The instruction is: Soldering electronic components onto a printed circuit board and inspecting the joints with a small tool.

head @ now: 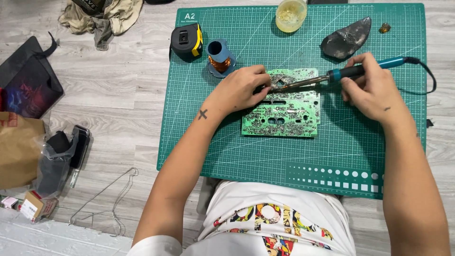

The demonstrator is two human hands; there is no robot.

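Observation:
A green circuit board [284, 111] lies solder side up on a green cutting mat [294, 151]. My left hand [239, 87] rests on the board's upper left part, fingers pinched at its top edge; whether they hold something small I cannot tell. My right hand [372, 87] grips a soldering iron [353, 71] with a teal and black handle. Its metal tip reaches left onto the board, right beside my left fingertips. The iron's black cord [429, 78] runs off to the right.
On the mat's far part stand a black and yellow tape measure [187, 41], a coil of copper wire on a blue spool [219, 58], a jar of yellowish paste [291, 14] and a dark sponge [346, 39]. A wire hanger [109, 199], bags and cloth lie on the wooden floor at left.

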